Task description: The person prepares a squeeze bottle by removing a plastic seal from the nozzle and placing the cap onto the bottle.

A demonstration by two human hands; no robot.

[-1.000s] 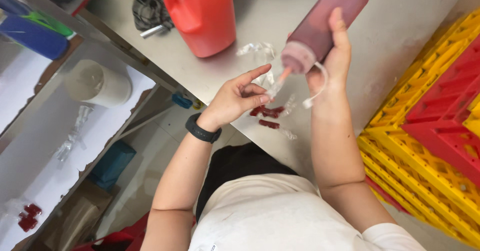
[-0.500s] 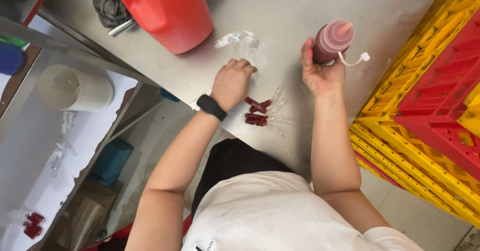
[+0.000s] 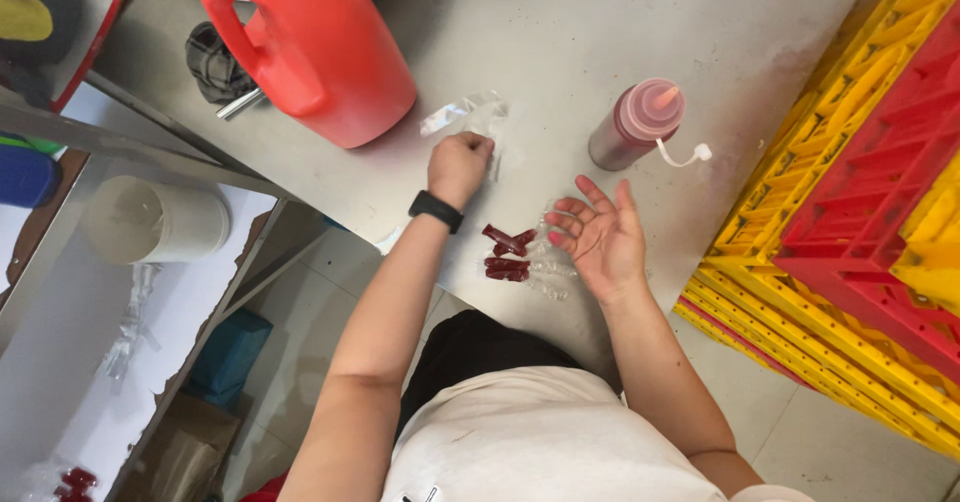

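Left hand (image 3: 458, 165) clenched on clear plastic bag (image 3: 468, 115), contents indistinct; right hand (image 3: 597, 235) released, fingers spread, over steel table (image 3: 560, 32)

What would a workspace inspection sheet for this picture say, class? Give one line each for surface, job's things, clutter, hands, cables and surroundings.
Surface: grey metal table, faint reddish stains near the crates.
Job's things: small clear bags under the left hand; dark red filled packets beside the right hand; red sauce bottle standing upright, cap off and dangling.
Clutter: large red jug, dark cloth.
Hands: left closed on the bags; right open, palm up, empty.
Cables: nothing seen.
Surroundings: yellow and red crates, white roll on a lower shelf.
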